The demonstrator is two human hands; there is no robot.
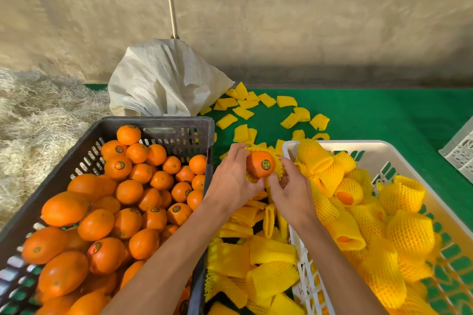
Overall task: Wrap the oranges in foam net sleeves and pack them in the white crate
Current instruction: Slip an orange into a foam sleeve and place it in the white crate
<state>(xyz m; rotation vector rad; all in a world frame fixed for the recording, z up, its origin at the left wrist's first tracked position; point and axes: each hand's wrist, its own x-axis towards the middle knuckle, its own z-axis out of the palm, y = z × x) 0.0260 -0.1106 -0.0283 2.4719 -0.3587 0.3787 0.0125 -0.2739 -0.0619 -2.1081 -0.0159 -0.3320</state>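
An orange (259, 164) with a round sticker is held between both hands, above the gap between the two crates. A yellow foam net sleeve (278, 170) is partly pulled around it. My left hand (231, 181) grips the orange and the sleeve's left edge. My right hand (290, 188) pinches the sleeve's right edge. The dark crate (163, 125) on the left is full of bare oranges (128, 192). The white crate (289, 147) on the right holds several sleeved oranges (409, 235).
Loose flat yellow sleeves (266, 250) pile between the crates, and more (245, 112) lie scattered on the green mat (384, 115). A white woven sack (163, 79) stands behind the dark crate. Straw-like packing (38, 115) lies far left. Another white crate (460, 151) shows at the right edge.
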